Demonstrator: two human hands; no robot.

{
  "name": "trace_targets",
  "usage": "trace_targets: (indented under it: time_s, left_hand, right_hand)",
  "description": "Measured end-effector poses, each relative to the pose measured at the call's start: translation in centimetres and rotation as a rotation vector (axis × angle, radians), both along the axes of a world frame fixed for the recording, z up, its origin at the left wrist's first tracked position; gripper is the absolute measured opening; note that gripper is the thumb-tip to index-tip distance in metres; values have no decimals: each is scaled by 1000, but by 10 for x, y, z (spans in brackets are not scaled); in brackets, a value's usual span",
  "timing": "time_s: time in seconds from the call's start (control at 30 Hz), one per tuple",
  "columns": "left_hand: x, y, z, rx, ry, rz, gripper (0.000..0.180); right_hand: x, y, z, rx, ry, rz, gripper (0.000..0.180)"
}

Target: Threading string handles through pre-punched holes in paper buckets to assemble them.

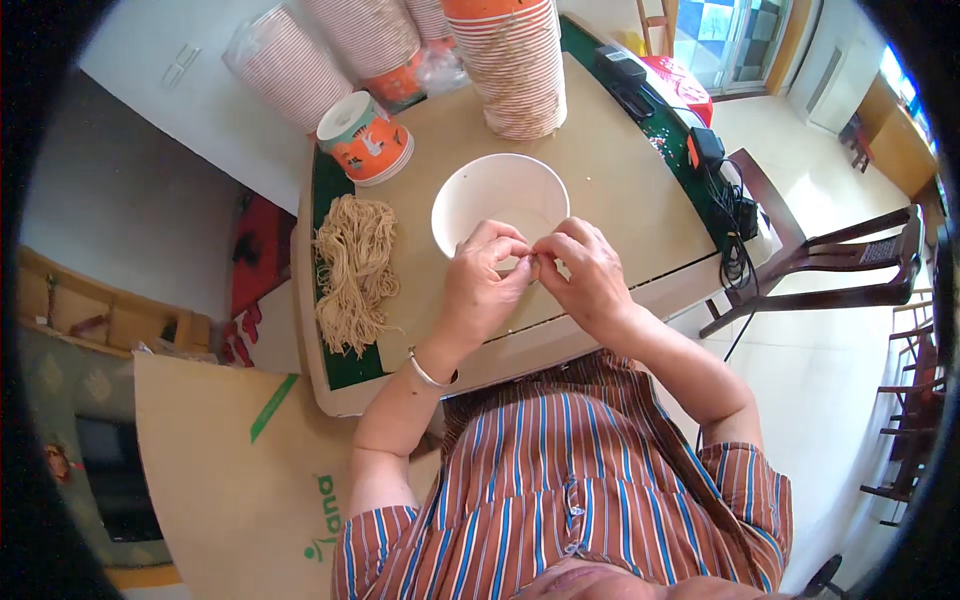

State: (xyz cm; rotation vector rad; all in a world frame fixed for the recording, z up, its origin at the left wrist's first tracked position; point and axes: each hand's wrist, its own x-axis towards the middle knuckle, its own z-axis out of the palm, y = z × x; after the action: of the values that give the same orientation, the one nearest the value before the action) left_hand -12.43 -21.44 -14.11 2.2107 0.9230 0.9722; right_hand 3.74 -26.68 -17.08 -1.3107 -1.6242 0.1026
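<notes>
1. Fingers (497, 232) of the left hand (478, 292) are bent into a narrow pinch, thumb and index tips together, meeting the similarly pinched tips of the right hand (592, 285)
2. Whatever sits between those tips is too small to make out, so I cannot tell what they hold (a silvery bracelet (432, 373) circles the left wrist)
3. Just beyond the fingers is the white bowl (500, 188), its opening facing up; the hands overlap its near edge in this view, and whether they touch it I cannot tell
4. Left of the fingers, near the table's edge, lies a loose bundle of beige cord (355, 268)
5. Beyond the cord, farther from the fingers, are orange patterned tubs (372, 148), nested and tipped on their side
6. Straight past the bowl from the fingers, a tall stack of paper tubs (518, 85) rises
7. Well to the right of the fingers, black cables (735, 262) hang in a bunch over the edge of the table (640, 190)
</notes>
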Motion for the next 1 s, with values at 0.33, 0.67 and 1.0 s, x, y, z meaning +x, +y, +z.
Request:
trace_targets:
  time_s: [0.33, 0.67, 1.0]
  left_hand:
    - [7, -2, -4, 174, 10, 41, 7]
    - [10, -2, -6, 317, 57, 58, 8]
    - [12, -2, -8, 226, 48, 75, 8]
  right_hand:
    - [5, 1, -5, 122, -113, -3, 17]
    - [5, 3, -12, 162, -47, -4, 18]
    - [-1, 5, -20, 121, 136, -24, 15]
